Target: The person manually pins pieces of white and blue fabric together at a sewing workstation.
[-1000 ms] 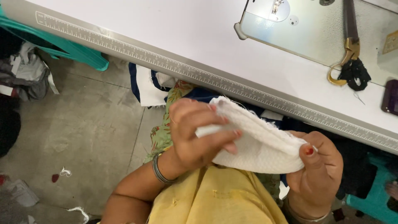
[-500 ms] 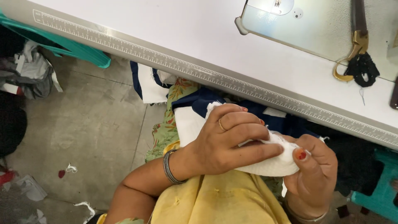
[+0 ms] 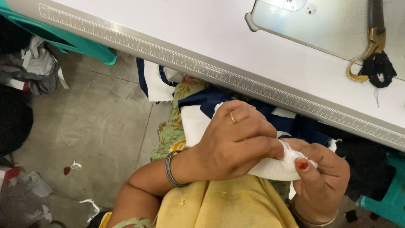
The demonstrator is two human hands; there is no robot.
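Note:
Over my lap, my left hand [image 3: 236, 141] lies curled across a white textured cloth piece [image 3: 274, 169], with a ring on one finger and a dark bangle at the wrist. My right hand [image 3: 322, 181] pinches the cloth's right end between thumb and fingers. Most of the cloth is hidden under my left hand. Navy and white fabric pieces [image 3: 202, 107] lie in my lap below the hands.
A white sewing table [image 3: 202, 38] with a ruler strip along its front edge runs across the top. Brass-handled scissors [image 3: 371, 46] and a black thread tangle [image 3: 377, 69] rest near the machine's metal plate [image 3: 329, 21]. Fabric scraps litter the concrete floor at left.
My left hand has slid right over the cloth and closed down on it, bunching the cloth smaller. Both hands sit a little lower toward my lap.

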